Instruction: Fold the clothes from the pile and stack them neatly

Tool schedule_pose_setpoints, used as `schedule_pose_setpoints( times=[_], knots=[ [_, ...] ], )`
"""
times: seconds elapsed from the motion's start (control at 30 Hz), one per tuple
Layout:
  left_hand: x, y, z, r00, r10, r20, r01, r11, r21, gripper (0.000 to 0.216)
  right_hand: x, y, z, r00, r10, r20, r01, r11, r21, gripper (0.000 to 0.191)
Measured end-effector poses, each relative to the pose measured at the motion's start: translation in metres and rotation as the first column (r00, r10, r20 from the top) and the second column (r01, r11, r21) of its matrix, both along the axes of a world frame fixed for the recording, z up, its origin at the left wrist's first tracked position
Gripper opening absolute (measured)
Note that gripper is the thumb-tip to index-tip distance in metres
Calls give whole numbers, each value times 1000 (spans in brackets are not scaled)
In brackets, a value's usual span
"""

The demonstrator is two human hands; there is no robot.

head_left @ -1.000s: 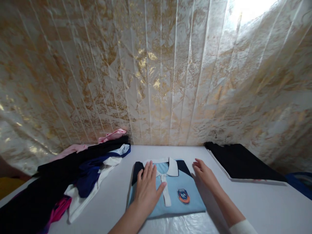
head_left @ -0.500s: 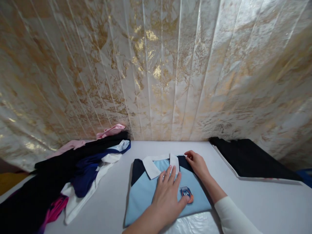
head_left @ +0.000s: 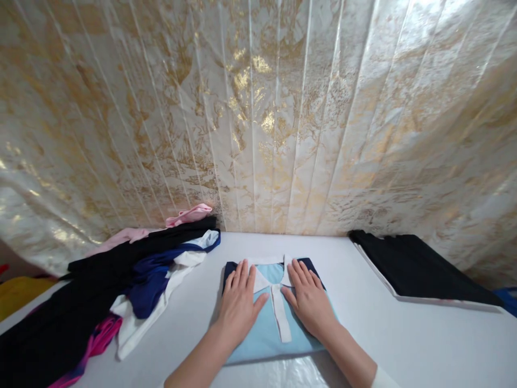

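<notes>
A folded light-blue polo shirt point(head_left: 258, 342) with a white collar, white placket and dark navy shoulders lies face up in front of me. On its left shoulder area in view, my left hand point(head_left: 240, 302) rests flat, fingers stretched toward the collar. My right hand point(head_left: 311, 302) lies flat on the other side, its fingertips by the collar and navy shoulder. Neither hand grips the fabric. The round chest badge is hidden, apparently beneath my right hand. A clear plastic sheet point(head_left: 283, 373) shows under the shirt's near edge.
At the left is a loose heap of clothes, with black garments point(head_left: 52, 318), a navy blue piece point(head_left: 147, 293), white cloth point(head_left: 137, 334) and pink fabric point(head_left: 189, 214). A neat black folded stack point(head_left: 424, 267) lies at the right. A gold-patterned curtain point(head_left: 258, 134) hangs behind the white table point(head_left: 363, 328).
My left hand has moved left and up from the shirt's middle, uncovering the placket. My right hand has come down from the shoulder corner to lie flat over the badge side.
</notes>
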State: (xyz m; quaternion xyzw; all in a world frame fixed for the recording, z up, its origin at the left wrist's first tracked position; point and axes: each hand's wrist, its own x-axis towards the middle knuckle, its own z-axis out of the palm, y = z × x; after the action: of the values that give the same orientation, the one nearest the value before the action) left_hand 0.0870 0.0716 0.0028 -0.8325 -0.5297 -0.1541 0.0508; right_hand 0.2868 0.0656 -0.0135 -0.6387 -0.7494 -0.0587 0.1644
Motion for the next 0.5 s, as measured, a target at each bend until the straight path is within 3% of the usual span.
schedule_pose_setpoints(
  times=[0.13, 0.33, 0.4, 0.5],
  knots=[
    [-7, 4, -5, 996, 77, -39, -76, 997, 14, 68, -2, 0, 2, 997, -45, 62, 48, 998, -48, 60],
    [-9, -8, 12, 998, 54, -18, -54, 998, -29, 59, -5, -3, 10, 991, -98, 92, 104, 992, -67, 57],
    [-11, -18, 14, 1000, 13, -6, -13, 1000, -3, 53, -14, -8, 10, 990, -112, 89, 116, 993, -35, 56],
    [-11, -33, 8, 1000, -16, -13, 16, 999, 34, 50, -33, -21, 8, 995, -30, 91, 26, 998, 49, 55]
  ],
)
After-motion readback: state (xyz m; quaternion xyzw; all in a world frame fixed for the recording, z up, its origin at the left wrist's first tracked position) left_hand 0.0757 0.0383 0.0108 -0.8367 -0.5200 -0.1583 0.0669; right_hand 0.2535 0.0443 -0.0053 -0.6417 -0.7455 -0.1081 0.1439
